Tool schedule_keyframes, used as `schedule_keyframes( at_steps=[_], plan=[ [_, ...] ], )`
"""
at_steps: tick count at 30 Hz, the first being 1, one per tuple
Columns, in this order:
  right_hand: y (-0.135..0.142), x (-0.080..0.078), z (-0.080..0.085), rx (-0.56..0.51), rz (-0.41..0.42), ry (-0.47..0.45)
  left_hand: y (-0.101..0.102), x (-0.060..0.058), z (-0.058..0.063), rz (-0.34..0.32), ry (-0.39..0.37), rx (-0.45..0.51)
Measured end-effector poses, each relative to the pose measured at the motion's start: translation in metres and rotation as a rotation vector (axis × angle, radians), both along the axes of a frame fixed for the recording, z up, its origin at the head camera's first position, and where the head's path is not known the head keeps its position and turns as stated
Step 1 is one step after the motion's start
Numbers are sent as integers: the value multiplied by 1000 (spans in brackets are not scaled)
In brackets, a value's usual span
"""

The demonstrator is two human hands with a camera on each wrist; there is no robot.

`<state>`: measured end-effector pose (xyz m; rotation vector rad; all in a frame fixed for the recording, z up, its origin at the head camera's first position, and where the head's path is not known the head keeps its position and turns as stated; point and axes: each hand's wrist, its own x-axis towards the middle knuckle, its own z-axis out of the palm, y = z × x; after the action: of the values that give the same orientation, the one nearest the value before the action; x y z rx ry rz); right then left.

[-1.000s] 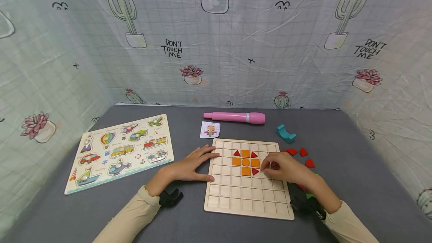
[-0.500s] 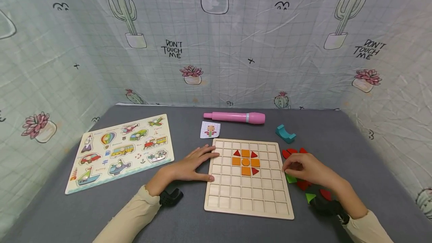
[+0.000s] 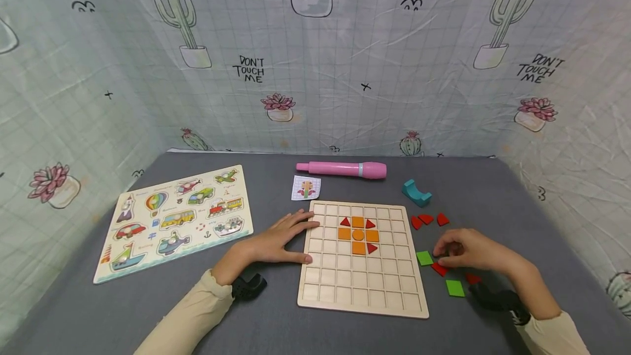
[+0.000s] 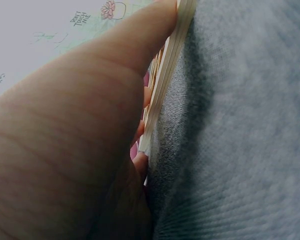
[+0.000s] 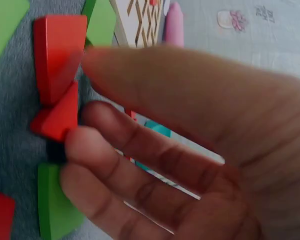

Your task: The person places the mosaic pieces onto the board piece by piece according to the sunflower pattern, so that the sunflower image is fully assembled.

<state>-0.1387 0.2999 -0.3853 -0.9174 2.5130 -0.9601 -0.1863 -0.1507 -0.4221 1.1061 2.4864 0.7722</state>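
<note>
A pale wooden grid board lies in the middle of the table. On it sit orange squares around an orange circle piece, with red triangles at three corners. My left hand rests along the board's left edge, fingers spread, fingertips at the rim. Right of the board, my right hand is low over loose pieces. In the right wrist view, its thumb tip overlaps a red block, and its bent fingers stay apart from the thumb. A smaller red piece and a green rounded piece lie by the fingertips.
Green squares and several red pieces lie right of the board. Behind are a teal arch block, a pink microphone-shaped stick and a small pattern card. A vehicle picture puzzle lies at left.
My right hand has moved from the board's right side out to the loose pieces, uncovering green and red ones. The left hand and the pieces on the board stay as they were.
</note>
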Motion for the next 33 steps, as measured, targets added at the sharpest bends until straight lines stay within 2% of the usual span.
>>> schedule_keyframes(
  at_steps=[9,19,33],
  plan=[
    [14,-1,-1,-41,84,-91,0,1,1,4,-3,8],
    [8,-3,-6,-1,63,56,0,1,1,0,4,13],
    [0,-2,-5,-79,83,130,0,2,0,-2,8,9]
  ],
)
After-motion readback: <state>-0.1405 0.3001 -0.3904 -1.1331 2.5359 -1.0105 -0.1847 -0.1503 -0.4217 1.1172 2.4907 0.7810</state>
